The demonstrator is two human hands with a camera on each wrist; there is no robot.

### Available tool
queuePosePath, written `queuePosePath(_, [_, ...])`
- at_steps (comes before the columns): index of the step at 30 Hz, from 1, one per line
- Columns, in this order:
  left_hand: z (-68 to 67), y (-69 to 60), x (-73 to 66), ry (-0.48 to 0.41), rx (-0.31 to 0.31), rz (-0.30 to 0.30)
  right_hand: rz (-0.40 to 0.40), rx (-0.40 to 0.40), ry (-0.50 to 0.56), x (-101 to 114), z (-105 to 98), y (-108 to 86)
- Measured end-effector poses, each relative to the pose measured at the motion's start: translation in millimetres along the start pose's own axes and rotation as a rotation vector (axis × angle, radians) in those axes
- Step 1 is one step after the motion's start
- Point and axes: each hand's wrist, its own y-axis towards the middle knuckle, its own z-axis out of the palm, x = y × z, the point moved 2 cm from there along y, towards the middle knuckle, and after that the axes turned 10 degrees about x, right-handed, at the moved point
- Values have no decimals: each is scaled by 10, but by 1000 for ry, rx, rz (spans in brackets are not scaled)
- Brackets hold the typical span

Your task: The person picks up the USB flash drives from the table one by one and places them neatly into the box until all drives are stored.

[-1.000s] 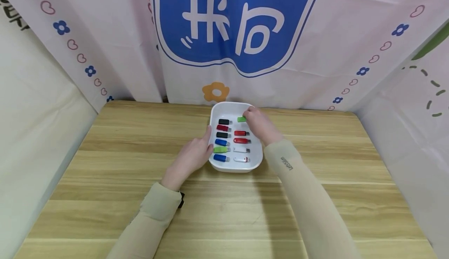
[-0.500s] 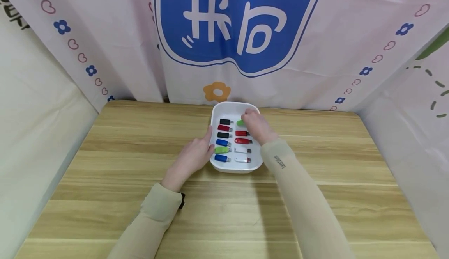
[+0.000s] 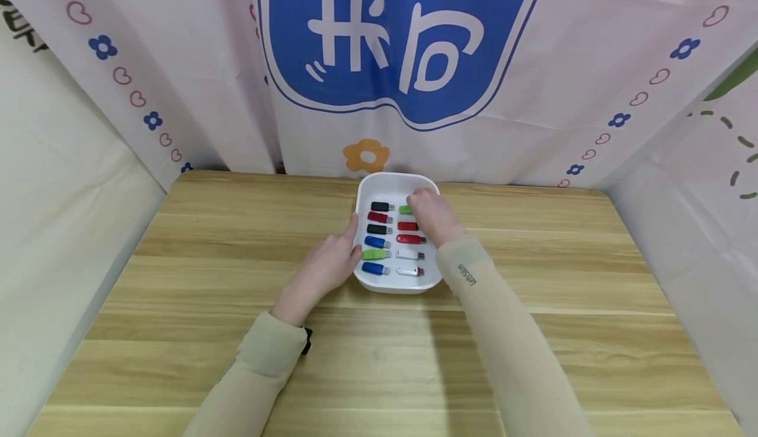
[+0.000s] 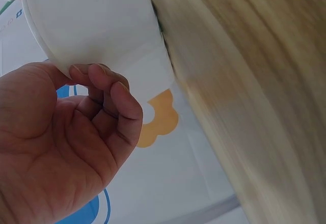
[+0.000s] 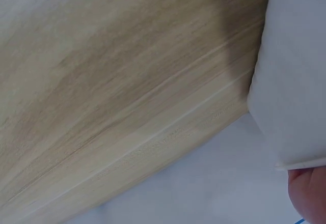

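Note:
A white tray (image 3: 395, 285) holds two columns of USB sticks, lying with their metal plugs to the right. My left hand (image 3: 322, 267) grips the tray's left rim; in the left wrist view its curled fingers (image 4: 125, 104) lie against the rim from outside. My right hand (image 3: 435, 216) is inside the tray at the far end of the right column, pinching a green USB stick (image 3: 404, 210). Its plug end is hidden under the hand. Below it lie a red stick (image 3: 406, 226), partly covered, another red stick (image 3: 410, 239) and two white ones. The right wrist view barely catches the right hand.
The left column has a black stick (image 3: 380, 206) at the top and a blue stick (image 3: 373, 268) at the bottom, with several between. The tray stands near the back edge of the wooden table (image 3: 237, 239). A printed curtain (image 3: 320, 134) hangs right behind.
My right hand has moved a little left and toward me, with the green USB stick shifting slightly nearer the red one below. The left hand keeps its grip on the tray.

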Motion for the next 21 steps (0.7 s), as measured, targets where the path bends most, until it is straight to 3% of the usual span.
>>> queuePosePath(8, [5, 0, 6, -6, -1, 2, 4, 12, -74, 10, 29, 7])
queuePosePath(21, [12, -5, 4, -4, -9, 2, 1, 21, -17, 4, 31, 19])
